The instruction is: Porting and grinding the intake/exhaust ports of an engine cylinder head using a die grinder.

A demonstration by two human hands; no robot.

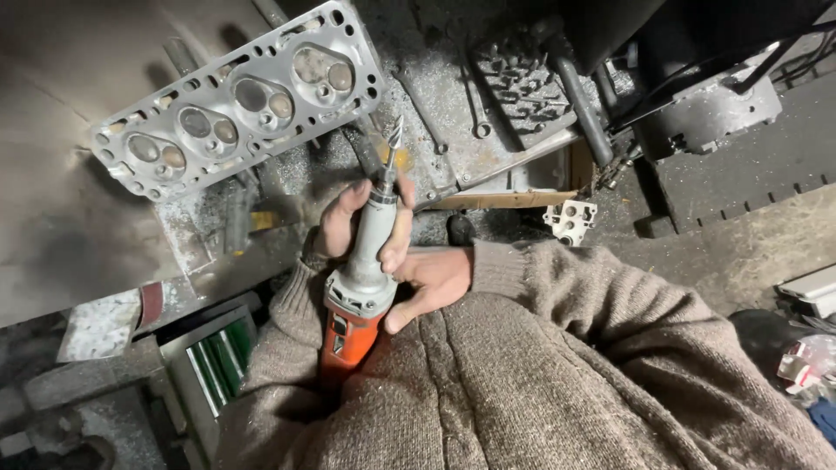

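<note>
both hands grip die grinder; cylinder head beyond (wrenches nearby).

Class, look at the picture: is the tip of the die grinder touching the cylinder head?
No: the grinder's burr tip points up beside the cylinder head, with a gap of bench surface visible between them, while both hands grip the die grinder.

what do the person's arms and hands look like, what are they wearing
Both arms are covered by a thick brown knitted sweater with ribbed cuffs at the wrists and pale dust flecks caught in the wool. The left hand and right hand are bare: no gloves, and no rings or watch that can be seen.
</note>
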